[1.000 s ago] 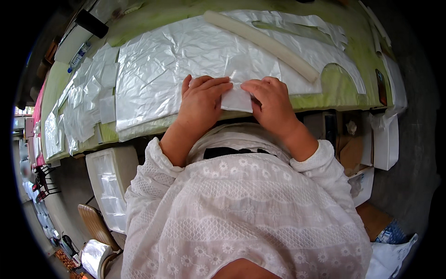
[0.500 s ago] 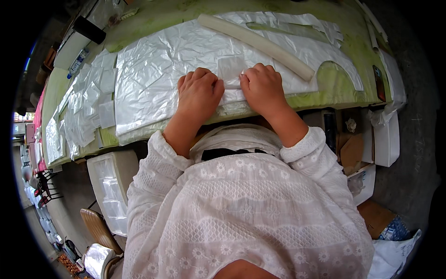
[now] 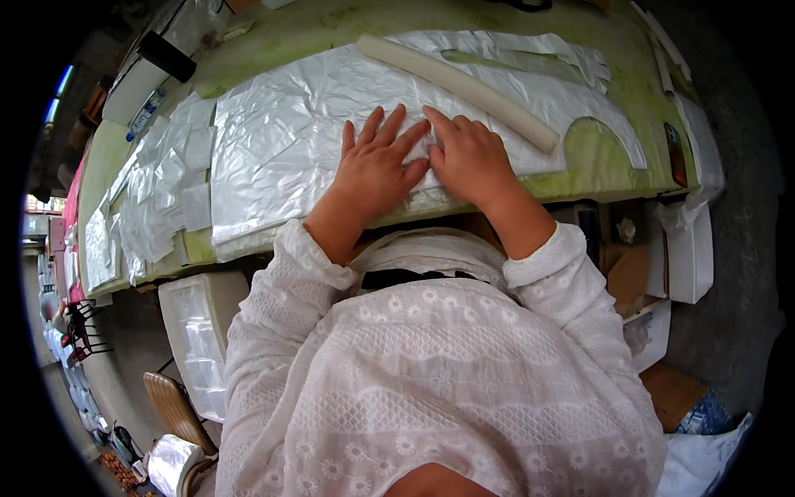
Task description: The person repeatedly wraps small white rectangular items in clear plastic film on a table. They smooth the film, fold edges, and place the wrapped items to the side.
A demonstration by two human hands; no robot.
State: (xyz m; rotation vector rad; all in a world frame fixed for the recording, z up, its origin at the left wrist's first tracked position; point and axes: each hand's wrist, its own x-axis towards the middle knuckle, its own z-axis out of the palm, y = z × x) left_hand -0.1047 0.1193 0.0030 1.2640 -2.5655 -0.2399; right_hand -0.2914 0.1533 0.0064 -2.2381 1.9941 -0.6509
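Observation:
A wide, crinkled clear-white plastic sheet (image 3: pixel 281 132) lies on the green-topped table before me. My left hand (image 3: pixel 374 166) rests flat on it near the front edge, fingers spread, holding nothing. Close beside it, my right hand (image 3: pixel 474 161) points its index finger forward, thumb apart and the other fingers curled; both hands' tips nearly meet. Whatever lies under the hands is hidden. Beyond the right hand, a pale, long roll (image 3: pixel 464 89) lies slantwise across the sheet. To the left, many small clear plastic bags (image 3: pixel 157 174) overlap in a loose spread.
A bottle (image 3: pixel 147 114) and a black cylinder (image 3: pixel 166 55) are at the far left. A phone (image 3: pixel 675 153) lies near the table's right end. Below stand a white container (image 3: pixel 229 306) at left and open boxes (image 3: pixel 691 248) at right. A brown chair (image 3: pixel 176 410) is lower left.
My left hand has opened from a curled shape and moved right. My right index finger has stretched out, toward the left hand. The small clear square between the hands is now covered.

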